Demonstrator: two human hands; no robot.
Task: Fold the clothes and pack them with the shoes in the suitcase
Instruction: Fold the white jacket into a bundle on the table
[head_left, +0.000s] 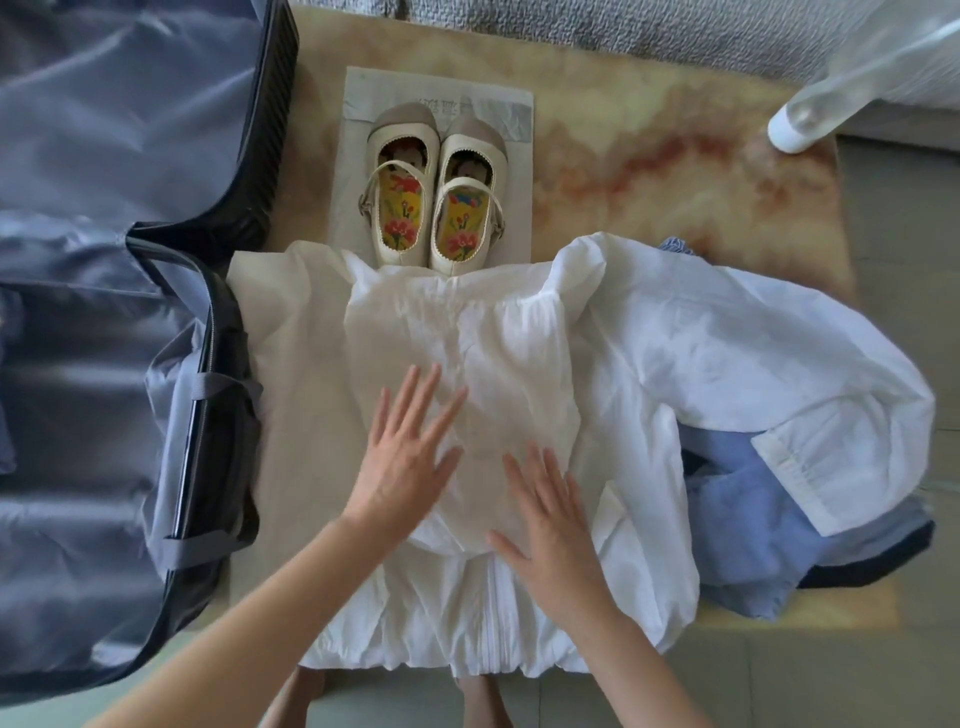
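Observation:
A white jacket (519, 338) lies spread on the rug, its left sleeve folded across the body and its right sleeve (779, 374) stretched out to the right. My left hand (410, 447) presses flat on the folded part with straight fingers. Just to its right, my right hand (550, 519) rests flat on the jacket too. A pair of cream strap shoes (431, 192) with floral insoles stands on a sheet of paper beyond the jacket. The open suitcase (104, 312), lined in grey-blue fabric, fills the left side.
Blue and dark clothes (753, 530) lie bunched under the right sleeve. A beige and rust patterned rug (649, 145) covers the floor. A white object (810, 114) stands at the upper right by a grey textured surface (623, 26). Grey floor tiles (893, 208) run along the right.

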